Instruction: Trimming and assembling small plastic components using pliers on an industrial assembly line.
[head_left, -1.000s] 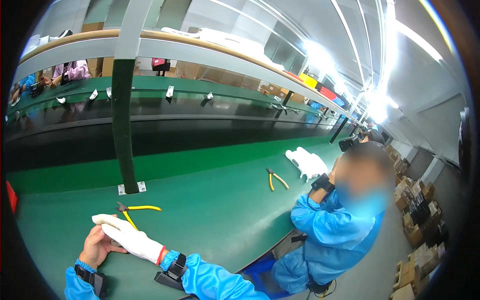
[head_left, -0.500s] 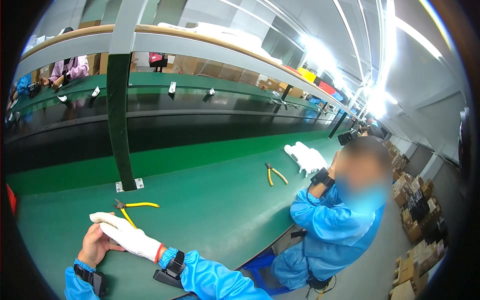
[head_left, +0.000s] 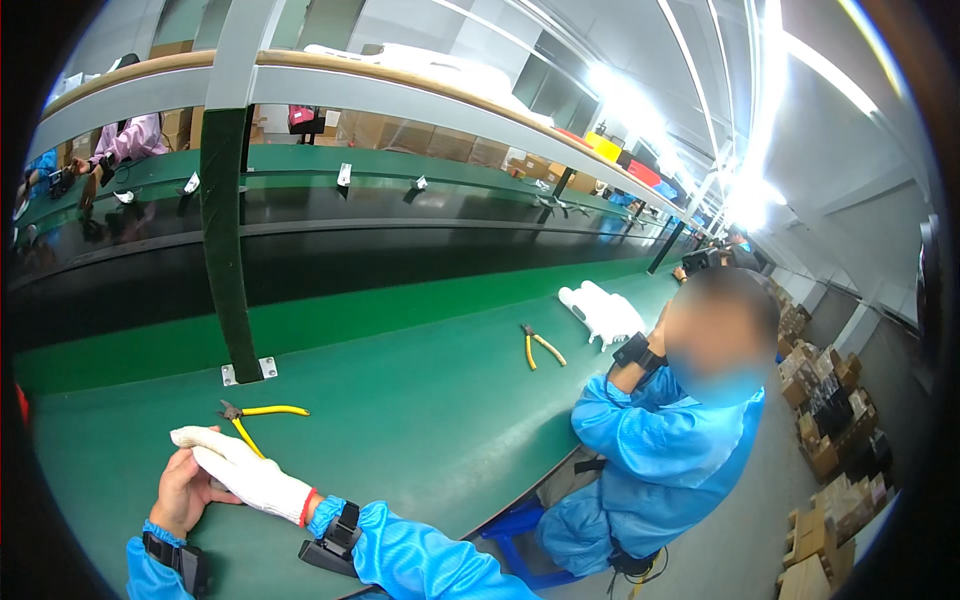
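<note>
My left hand (head_left: 180,494), bare, rests near the front left of the green worktop, its fingers loosely bent and its thumb apart. My right hand (head_left: 245,472) wears a white knit glove with a red cuff edge; its fingers stretch out together and lie against the left hand's fingers. No object shows between the two hands, though some left fingertips are hidden behind the glove. Just beyond the glove lies a pair of yellow-handled cutting pliers (head_left: 238,413), its handles spread and its dark jaws toward the left.
A person in blue (head_left: 660,460) sits to my right at the green bench (head_left: 400,420). Near them lie another pair of pliers (head_left: 540,345) and a white moulded part (head_left: 603,314). A dark post (head_left: 226,250) rises from the bench, under a shelf (head_left: 400,90). Cardboard boxes (head_left: 835,510) line the right.
The whole view has shifted slightly, so the bench and pliers appear a little further left. My hands keep the same pose against each other.
</note>
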